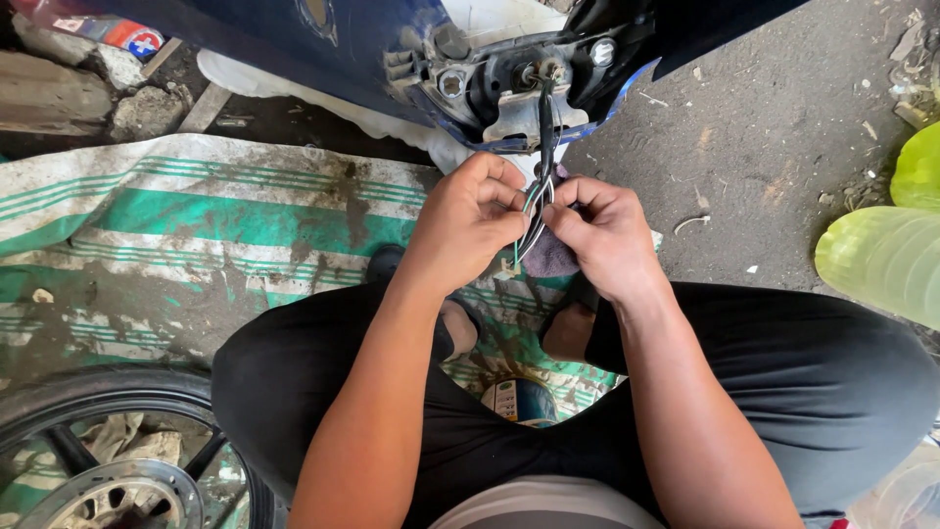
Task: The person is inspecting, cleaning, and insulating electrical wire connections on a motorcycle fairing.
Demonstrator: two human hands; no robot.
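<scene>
Centrally, a bundle of thin wires (535,211) is pinched between the two hands — the left hand (468,220) is curled around it from one side, fingertips pressed against the strands, and the right hand (605,235) is closed on it from the other, thumb and forefinger clamped on the same bundle. The knuckles of both hands are brought almost together, with the wires seen in the narrow gap between them. The wires, black with green and pale strands among them, are led upward into a black sleeve and on to the open rear housing (519,83) of a dark blue motorbike body (294,39), where bolts and a pale bracket are exposed. A purplish cloth (553,257) is seen just below the right hand, behind the wires. Both forearms are stretched forward over bent knees clad in black trousers (813,372); a round tin with a blue side (519,400) is set on the ground between the legs. Underneath, a dirty green-and-white striped mat (196,225) is spread on the ground, bordered on the right by grey concrete floor (764,137). A spoked wheel with a black tyre (108,451) is laid at the lower left — and translucent yellow-green plastic containers (886,245) are placed at the right edge.
</scene>
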